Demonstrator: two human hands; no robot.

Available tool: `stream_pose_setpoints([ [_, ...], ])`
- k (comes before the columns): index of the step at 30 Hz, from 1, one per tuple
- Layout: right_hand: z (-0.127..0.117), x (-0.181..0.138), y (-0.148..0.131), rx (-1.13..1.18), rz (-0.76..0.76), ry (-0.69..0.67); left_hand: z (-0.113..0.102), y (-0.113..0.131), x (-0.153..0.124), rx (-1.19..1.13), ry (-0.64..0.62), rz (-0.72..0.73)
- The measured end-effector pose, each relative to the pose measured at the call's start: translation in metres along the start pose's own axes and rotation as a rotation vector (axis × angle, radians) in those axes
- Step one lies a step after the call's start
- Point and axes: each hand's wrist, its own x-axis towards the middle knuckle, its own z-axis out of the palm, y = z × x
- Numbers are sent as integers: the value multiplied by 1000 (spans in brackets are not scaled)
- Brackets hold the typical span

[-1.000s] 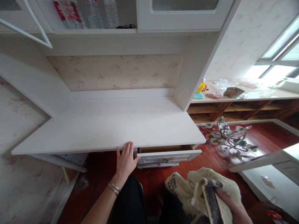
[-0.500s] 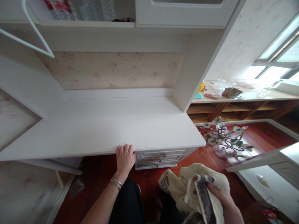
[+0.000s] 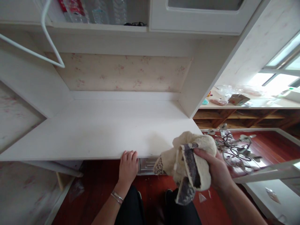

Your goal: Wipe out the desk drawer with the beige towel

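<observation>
My right hand (image 3: 214,164) is closed around a bunched cream towel (image 3: 199,140) with dark brown bands and a dark scroll pattern at one end. The towel hangs in folds over the front right part of a white desk (image 3: 105,128); whether it touches the desktop I cannot tell. My left hand (image 3: 128,167) holds the desk's front edge, its fingertips hooked together over the top. The thumb there is hidden. Below the desktop, partly behind the towel, shows a white drawer front (image 3: 147,165).
Above the desk, a shelf (image 3: 93,27) holds several clear plastic bottles (image 3: 100,14) beside a cabinet door (image 3: 201,20). A white bent rod (image 3: 52,47) juts in at upper left. To the right, a chandelier (image 3: 234,147) lies on the red floor, near a low wooden shelf unit (image 3: 248,114).
My right hand has lifted the towel up and forward, from below the desk to above its front edge. My left hand stays on the edge. The view has shifted slightly.
</observation>
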Motion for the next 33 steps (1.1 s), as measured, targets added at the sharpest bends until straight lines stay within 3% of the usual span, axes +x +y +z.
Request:
stream_pose_setpoints([
  [3,33,36,-43,-176,-336,-73,3,-4,-4,-26,0,-3],
  [6,80,66,-78,-413,-719,-259,5,-3,-4,-50,11,-33],
  [8,118,81,-86,-606,-973,-428,5,-3,-5,-69,20,-45],
  [10,156,94,-76,-809,-1143,-612,5,-3,-5,-84,20,-54],
  [12,189,106,-48,-1049,-1115,-789,5,-3,-5,-98,11,-57],
  [15,216,128,13,-1430,-742,-1006,3,-4,-7,-129,-8,-59],
  [17,218,142,52,-1445,-562,-1053,-1,-5,-8,-177,-22,-62],
  [19,210,156,80,-1372,-540,-1024,-7,-8,-7,-265,-48,-71],
  [23,177,180,104,-1295,-567,-715,-31,-26,7,-564,-139,-114],
  [25,159,188,110,-1325,-554,-577,-47,-37,22,-669,-110,-177],
  [28,136,190,120,-1395,-527,-519,-65,-40,47,-591,-22,-181],
  [30,127,184,127,-1416,-534,-537,-67,-31,61,-482,-44,-91],
  [33,119,165,131,-1472,-664,-569,-57,-18,71,-321,-114,25],
])
